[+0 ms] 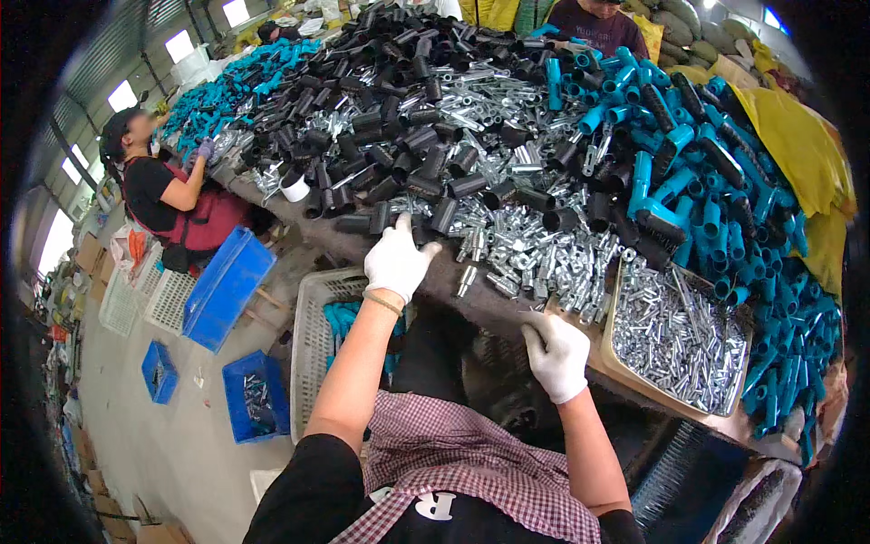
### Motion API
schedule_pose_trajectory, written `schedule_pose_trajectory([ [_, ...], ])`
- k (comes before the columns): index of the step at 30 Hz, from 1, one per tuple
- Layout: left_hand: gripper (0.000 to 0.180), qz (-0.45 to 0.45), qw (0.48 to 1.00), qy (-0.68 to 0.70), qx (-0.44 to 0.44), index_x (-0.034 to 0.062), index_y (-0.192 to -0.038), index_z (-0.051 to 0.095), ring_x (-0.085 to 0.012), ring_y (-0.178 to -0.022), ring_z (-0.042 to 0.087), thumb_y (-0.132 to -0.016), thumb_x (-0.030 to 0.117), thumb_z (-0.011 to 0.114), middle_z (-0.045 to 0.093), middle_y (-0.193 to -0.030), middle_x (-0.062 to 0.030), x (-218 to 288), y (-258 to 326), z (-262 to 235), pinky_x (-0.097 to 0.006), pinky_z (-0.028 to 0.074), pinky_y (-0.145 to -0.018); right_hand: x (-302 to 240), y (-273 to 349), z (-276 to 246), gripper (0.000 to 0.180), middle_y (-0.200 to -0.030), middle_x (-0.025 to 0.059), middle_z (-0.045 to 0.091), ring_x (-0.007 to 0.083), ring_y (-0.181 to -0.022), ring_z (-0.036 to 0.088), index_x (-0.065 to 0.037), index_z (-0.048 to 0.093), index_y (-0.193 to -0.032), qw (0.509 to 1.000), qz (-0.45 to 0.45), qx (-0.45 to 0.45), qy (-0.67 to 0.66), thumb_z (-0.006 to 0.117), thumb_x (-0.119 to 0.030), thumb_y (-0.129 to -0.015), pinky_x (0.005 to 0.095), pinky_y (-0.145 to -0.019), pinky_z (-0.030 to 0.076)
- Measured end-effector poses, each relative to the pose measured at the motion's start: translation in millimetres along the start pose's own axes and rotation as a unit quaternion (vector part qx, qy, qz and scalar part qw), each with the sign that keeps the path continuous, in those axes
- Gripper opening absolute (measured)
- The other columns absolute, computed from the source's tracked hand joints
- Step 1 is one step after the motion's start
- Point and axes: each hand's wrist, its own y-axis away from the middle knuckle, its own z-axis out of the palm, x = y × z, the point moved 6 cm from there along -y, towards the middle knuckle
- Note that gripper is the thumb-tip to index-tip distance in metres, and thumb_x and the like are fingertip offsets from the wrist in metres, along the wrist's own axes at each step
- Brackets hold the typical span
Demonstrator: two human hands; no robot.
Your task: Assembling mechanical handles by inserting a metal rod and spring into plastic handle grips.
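Note:
My left hand (399,260), in a white glove, reaches to the near edge of the heaped table. Its fingers are apart, with the fingertips at a row of black ribbed plastic sleeves (381,218); it holds nothing that I can see. My right hand (555,355), also white-gloved, hovers by the table's front edge with thumb and forefinger apart and the other fingers curled. Nothing shows in it. Just beyond it lie silver metal fittings (553,267) in a loose heap. To its right, a shallow tray (613,349) is filled with small metal pins.
Teal plastic handles (716,218) pile up at the right. A co-worker (163,181) stands at the left, another person (603,27) at the far side. A pale crate (313,317) with teal pieces stands below my left arm; blue bins (228,286) are on the floor.

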Motion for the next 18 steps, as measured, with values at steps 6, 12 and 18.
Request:
schedule_pose_trajectory([
  [6,0.050,-0.013,0.983,0.175,0.061,0.0019,-0.130,0.052,-0.0439,-0.098,0.064,-0.088,0.030,0.056,0.066,-0.102,-0.0276,-21.0,-1.6,0.1,-0.050,0.050,-0.090,-2.5,0.3,1.0,0.011,-0.081,0.0100,0.069,0.0284,-0.071,0.067,-0.009,0.070,-0.092,1.000,-0.012,0.016,-0.012,0.070,-0.010,-0.081,0.0355,-0.064,0.052],
  [12,0.042,-0.160,0.683,0.712,-0.021,0.0081,-0.132,0.054,-0.0039,-0.045,0.040,-0.098,0.030,0.041,0.056,-0.072,0.0005,-44.5,39.9,18.0,-0.020,0.027,-0.038,2.0,-0.9,-0.7,0.013,-0.084,0.0124,0.069,0.0286,-0.075,0.068,-0.008,0.070,-0.095,1.000,0.010,0.009,-0.020,0.069,-0.009,-0.082,0.0364,-0.066,0.052],
  [18,0.044,0.015,0.739,0.632,-0.234,0.0040,-0.125,0.060,-0.0029,-0.049,0.042,-0.098,0.034,0.043,0.066,-0.086,-0.0065,38.3,111.8,-8.9,-0.017,0.032,-0.046,7.0,4.7,9.0,0.027,-0.075,0.0029,0.064,0.0115,-0.063,0.057,0.000,0.065,-0.111,0.876,0.292,-0.024,-0.384,0.065,-0.019,-0.091,0.0254,-0.059,0.046],
])
